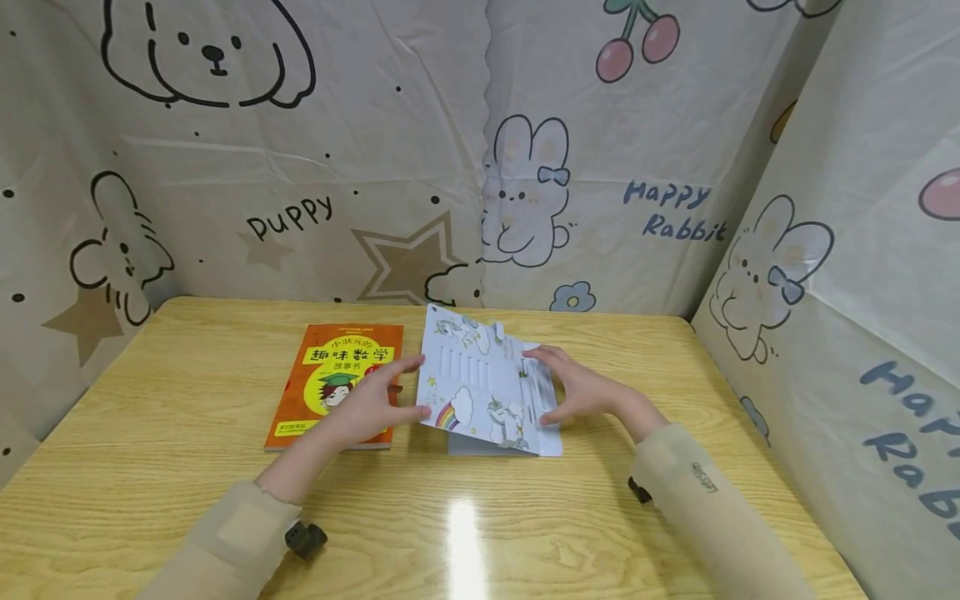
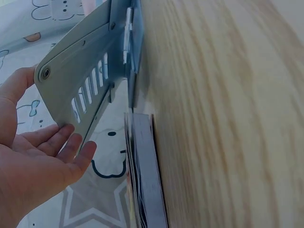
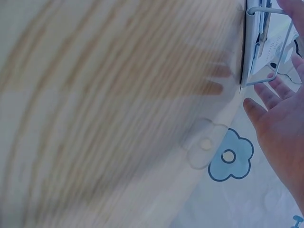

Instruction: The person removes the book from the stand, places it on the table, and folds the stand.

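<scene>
A white book stand (image 1: 468, 379) printed with unicorns and a rainbow is on the table, its slotted panel tilted up above a flat base. My left hand (image 1: 371, 406) holds the panel's left edge, thumb near the front corner and fingers farther back. In the left wrist view, the raised panel (image 2: 78, 80) shows its plain, slotted underside. At the stand's right side, my right hand (image 1: 585, 387) holds the edge between spread thumb and fingers. The right wrist view shows a white wire bracket (image 3: 278, 73) beside those fingers; the exact contact is partly cut off.
An orange book (image 1: 296, 392) with a cartoon cover lies left of the stand, partly under my left hand and forearm. The wooden table (image 1: 360, 525) meets a patterned cloth (image 1: 420, 167) at the back and another at the right.
</scene>
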Demonstrator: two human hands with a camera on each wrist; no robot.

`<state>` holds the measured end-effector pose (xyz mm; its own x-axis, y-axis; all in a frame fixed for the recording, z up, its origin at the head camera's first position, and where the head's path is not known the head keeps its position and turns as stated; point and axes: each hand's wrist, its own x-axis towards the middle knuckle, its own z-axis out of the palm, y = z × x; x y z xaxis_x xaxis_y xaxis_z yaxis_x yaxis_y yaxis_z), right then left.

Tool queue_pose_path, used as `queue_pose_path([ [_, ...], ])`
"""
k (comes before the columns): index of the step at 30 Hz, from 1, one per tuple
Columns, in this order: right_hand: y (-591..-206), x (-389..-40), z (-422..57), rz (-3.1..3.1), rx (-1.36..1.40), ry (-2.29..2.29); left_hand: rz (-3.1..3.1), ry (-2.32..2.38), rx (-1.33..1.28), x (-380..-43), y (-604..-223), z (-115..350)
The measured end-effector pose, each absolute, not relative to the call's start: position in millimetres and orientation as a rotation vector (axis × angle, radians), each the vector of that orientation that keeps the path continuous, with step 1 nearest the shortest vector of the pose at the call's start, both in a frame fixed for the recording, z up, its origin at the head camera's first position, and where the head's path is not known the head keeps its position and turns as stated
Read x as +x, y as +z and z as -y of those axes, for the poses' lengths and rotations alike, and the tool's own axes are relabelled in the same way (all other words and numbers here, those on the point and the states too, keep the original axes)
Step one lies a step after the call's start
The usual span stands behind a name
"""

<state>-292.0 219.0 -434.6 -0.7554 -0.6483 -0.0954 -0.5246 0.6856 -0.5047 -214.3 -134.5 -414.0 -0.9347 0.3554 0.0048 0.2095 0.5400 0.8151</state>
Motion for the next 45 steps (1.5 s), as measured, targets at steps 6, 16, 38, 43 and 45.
queue_pose_path([
  [6, -433.6, -290.1, -220.7, -2.638, -0.898, -0.663, -2.66, 1.247, 0.488, -215.0, -415.9, 137.6],
  [16, -434.0, -290.8, -220.5, -2.657, -0.9, -0.596, -2.694, 1.113, 0.495, -217.1, -421.5, 141.4],
  [38, -435.0, -294.9, -212.5, -2.669, -0.929, -0.469, -2.755, 0.835, 0.542, -220.5, -433.7, 140.6],
  [43, -435.6, -294.3, -208.8, -2.659, -0.901, -0.429, -2.76, 0.802, 0.533, -220.1, -434.3, 138.7],
  [45, -436.7, -295.0, -208.3, -2.661, -0.901, -0.421, -2.762, 0.791, 0.531, -220.2, -434.9, 138.4],
])
